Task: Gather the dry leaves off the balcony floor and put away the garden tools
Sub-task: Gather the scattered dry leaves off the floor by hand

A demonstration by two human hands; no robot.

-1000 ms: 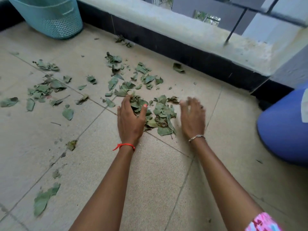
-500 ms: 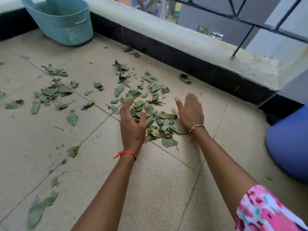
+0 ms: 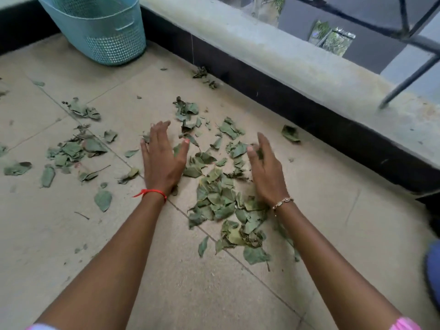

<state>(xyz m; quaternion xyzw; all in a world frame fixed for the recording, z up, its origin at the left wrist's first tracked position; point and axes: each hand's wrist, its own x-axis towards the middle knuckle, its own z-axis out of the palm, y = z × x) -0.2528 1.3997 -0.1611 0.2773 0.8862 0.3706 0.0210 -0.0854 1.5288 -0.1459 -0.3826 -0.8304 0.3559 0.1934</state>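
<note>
Both hands are down on the balcony floor (image 3: 59,234), either side of the main leaf pile (image 3: 221,203). The left hand (image 3: 162,160) lies palm-down and flat, fingers straight and slightly spread, thumb out toward the leaves, holding nothing. The right hand (image 3: 266,172) is tilted partly onto its edge, fingers straight, fingertips in among loose leaves at the far end of the pile, gripping nothing either. There is a red string bracelet (image 3: 152,192) on the left wrist and a chain bracelet (image 3: 283,201) on the right. The pile sits between the wrists and runs back toward the person, across a tile joint. More dry leaves are still scattered: a cluster left of the left hand (image 3: 71,151), a few ahead of the fingers (image 3: 185,110), one single leaf near the black skirting (image 3: 290,134), and some scraps right at the wall (image 3: 202,73). One container: a teal perforated basket (image 3: 104,32) upright in the far left corner, well apart from the pile. Its rim is cut off by the frame and I cannot tell what is inside. A blue object (image 3: 432,270) sits at the right edge, mostly out of frame. A concrete ledge (image 3: 285,58) with a metal railing (image 3: 409,75) runs along the far side.
</note>
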